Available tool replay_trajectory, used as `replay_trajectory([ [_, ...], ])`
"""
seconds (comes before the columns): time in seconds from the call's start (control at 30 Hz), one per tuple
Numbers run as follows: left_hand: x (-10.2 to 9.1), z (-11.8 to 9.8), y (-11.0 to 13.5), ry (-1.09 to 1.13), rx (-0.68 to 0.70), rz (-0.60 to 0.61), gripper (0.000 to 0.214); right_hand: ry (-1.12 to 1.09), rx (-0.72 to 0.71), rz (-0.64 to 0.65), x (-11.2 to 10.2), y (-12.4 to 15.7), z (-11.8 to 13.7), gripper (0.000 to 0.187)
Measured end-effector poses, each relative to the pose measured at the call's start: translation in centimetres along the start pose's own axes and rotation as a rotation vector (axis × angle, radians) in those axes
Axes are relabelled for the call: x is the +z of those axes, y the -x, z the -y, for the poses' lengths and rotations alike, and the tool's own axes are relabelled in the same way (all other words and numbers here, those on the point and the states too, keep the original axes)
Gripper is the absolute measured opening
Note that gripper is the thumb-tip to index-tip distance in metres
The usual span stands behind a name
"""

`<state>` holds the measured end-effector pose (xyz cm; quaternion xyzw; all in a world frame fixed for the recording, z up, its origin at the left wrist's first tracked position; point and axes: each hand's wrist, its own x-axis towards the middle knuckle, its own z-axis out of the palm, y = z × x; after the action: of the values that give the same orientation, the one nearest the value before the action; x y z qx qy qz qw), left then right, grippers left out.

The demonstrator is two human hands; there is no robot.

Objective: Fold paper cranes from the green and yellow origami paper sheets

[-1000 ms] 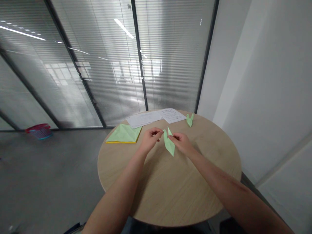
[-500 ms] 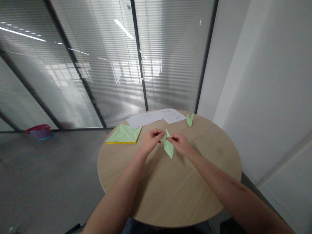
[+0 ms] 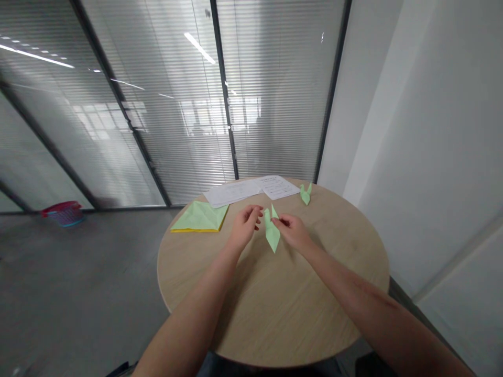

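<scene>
A light green origami crane point(image 3: 272, 234) is pinched at its right side by my right hand point(image 3: 291, 229), above the table. Two narrow points rise from its top, the left one bent over at the tip. Its lower end is a broad folded point. Just left of the crane, my left hand point(image 3: 245, 226) is loosely curled with its fingers apart, holding nothing. A small gap shows between its fingertips and the paper. A second green origami crane point(image 3: 305, 195) stands farther back on the right.
The round wooden table point(image 3: 275, 314) carries a stack of green and yellow paper point(image 3: 199, 217) at its left and printed white sheets point(image 3: 236, 191) at its back. Behind are glass panels with blinds. A red and blue basket point(image 3: 63, 213) sits on the floor at left.
My left hand has let go of the crane and drawn slightly left. The crane's left point now shows its bent tip, and its two points stand apart.
</scene>
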<state>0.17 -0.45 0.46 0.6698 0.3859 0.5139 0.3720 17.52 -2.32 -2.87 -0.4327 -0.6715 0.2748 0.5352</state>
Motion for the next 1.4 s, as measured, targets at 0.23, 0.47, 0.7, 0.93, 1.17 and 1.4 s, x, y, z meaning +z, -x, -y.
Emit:
replay_trajectory([
  [0.23,0.3,0.9,0.0,-0.229,0.014,0.057,0.032,0.108,-0.097,-0.191,-0.6,-0.4,0.1,0.034],
  [0.47,1.3,0.8,0.5,-0.09,-0.213,0.304,0.042,0.149,-0.057,-0.176,-0.8,-0.5,0.0,0.036],
  [0.7,0.2,0.8,0.0,0.085,-0.338,0.218,0.038,0.024,-0.058,0.028,-0.2,-0.3,0.2,0.024],
  [0.93,-0.4,0.6,0.1,0.088,-0.303,0.217,0.037,0.022,-0.065,-0.105,-0.6,-0.7,-1.3,0.035],
  [1.17,-0.5,0.0,0.3,0.103,-0.265,0.271,0.037,-0.132,0.13,0.011,-1.0,-1.3,-1.4,0.037],
  [1.4,-0.6,0.6,0.1,0.151,-0.224,0.299,0.038,-0.361,0.4,0.191,0.2,-0.4,-0.7,0.048],
])
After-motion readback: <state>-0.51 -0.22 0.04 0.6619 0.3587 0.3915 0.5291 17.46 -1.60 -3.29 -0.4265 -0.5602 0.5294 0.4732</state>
